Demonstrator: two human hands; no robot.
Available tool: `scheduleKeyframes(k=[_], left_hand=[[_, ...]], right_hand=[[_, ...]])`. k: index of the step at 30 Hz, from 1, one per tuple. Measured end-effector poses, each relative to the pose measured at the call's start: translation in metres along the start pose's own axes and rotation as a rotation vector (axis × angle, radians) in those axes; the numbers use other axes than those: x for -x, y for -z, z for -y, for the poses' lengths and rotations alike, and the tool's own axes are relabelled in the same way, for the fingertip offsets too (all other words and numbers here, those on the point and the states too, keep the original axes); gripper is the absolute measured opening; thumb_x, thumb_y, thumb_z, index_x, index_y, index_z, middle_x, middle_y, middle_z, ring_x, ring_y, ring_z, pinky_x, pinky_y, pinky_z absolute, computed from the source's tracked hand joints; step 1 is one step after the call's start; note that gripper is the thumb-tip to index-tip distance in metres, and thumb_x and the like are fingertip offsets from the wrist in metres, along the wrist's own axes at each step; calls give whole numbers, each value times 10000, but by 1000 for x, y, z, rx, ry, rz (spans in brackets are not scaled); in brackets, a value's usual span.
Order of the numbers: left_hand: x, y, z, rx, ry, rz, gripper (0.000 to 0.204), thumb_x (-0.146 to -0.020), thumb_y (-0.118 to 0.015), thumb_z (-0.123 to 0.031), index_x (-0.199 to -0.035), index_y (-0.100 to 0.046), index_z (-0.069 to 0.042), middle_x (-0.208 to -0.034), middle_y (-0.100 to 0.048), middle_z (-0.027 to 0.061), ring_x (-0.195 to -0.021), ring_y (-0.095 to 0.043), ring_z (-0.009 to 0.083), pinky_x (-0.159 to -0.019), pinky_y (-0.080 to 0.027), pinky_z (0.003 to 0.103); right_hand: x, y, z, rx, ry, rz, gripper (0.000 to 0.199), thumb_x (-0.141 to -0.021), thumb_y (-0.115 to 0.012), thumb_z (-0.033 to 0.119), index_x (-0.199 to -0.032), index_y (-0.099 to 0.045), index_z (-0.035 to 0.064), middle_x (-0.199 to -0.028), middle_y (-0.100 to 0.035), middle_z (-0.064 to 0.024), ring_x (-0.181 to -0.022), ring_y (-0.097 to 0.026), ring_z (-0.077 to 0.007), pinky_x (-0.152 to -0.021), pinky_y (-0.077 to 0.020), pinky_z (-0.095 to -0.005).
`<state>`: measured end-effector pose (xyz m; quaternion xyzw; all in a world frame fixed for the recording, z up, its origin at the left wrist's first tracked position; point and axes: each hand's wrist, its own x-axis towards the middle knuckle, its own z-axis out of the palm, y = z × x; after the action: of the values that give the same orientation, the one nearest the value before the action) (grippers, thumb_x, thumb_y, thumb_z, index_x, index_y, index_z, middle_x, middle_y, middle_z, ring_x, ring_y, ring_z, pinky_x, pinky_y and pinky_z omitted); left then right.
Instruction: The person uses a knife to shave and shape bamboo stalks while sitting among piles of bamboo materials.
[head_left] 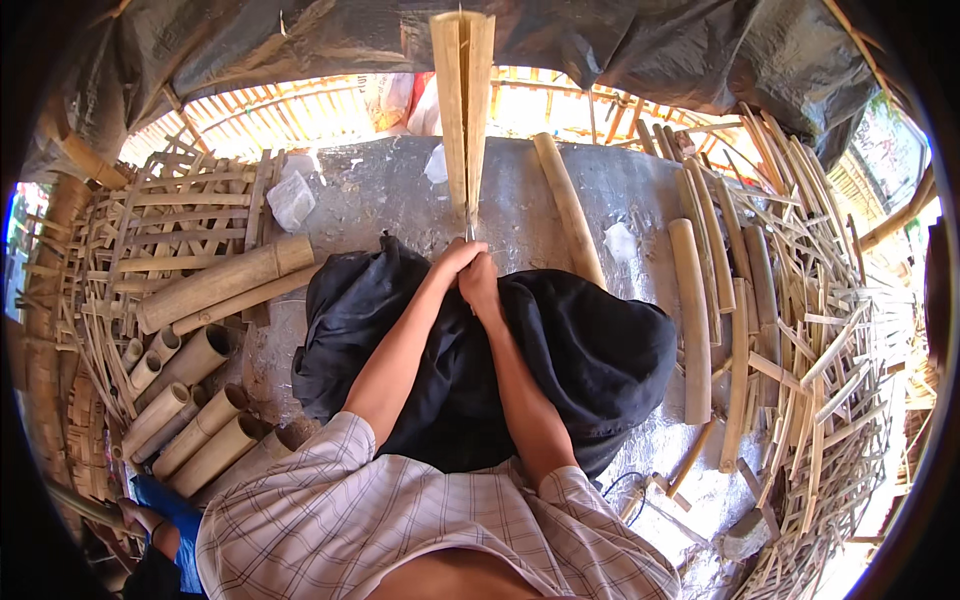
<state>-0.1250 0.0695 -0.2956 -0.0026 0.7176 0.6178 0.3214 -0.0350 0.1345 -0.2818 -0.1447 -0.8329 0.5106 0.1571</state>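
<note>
On a grey floor (400, 190) under a dark tarp, bamboo tubes (195, 410) lie left of the left hand (455, 262) and right hand (480, 280), clasped together below an upright, half-split bamboo piece (461, 110), with split strips (810, 330) piled to their right.

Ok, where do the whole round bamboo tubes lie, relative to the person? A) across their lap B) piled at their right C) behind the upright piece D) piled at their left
D: the round tubes are stacked at the person's left, while the right side holds split slats and longer poles.
</note>
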Motion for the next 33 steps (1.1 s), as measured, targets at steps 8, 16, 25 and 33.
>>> scheduleKeyframes(k=[8, 16, 25, 33], left_hand=[[64, -23, -94, 201, -130, 22, 163, -850, -673, -166, -821, -592, -28, -742, -675, 85, -735, -709, 190, -624, -554, 343], [-38, 4, 32, -165, 116, 97, 578, -831, -649, -415, -1172, -690, 50, -1009, -729, 206, -884, -703, 327, -739, -540, 466], [-6, -1, 9, -88, 20, -26, 432, -847, -670, -313, -1063, -694, 60, -936, -723, 168, -828, -692, 265, -686, -530, 415], [27, -14, -56, 15, -246, -64, 298, -845, -670, -259, -885, -665, 37, -809, -665, 86, -711, -631, 162, -613, -495, 385]], right_hand=[[-9, 46, 68, -172, 102, -60, 183, -901, -557, 10, -1023, -556, -126, -918, -689, -360, -826, -713, -488, -663, -559, -519], [-9, -18, -37, -38, -38, 57, 208, -908, -559, 66, -834, -645, -109, -764, -661, -357, -743, -720, -457, -591, -528, -529], [-11, -10, -23, -53, -79, 97, 197, -896, -568, 52, -894, -628, -136, -772, -674, -343, -712, -727, -436, -585, -540, -516], [-15, 33, 38, -92, 130, -33, 163, -909, -573, 45, -932, -601, -115, -812, -687, -329, -789, -715, -471, -642, -552, -526]])
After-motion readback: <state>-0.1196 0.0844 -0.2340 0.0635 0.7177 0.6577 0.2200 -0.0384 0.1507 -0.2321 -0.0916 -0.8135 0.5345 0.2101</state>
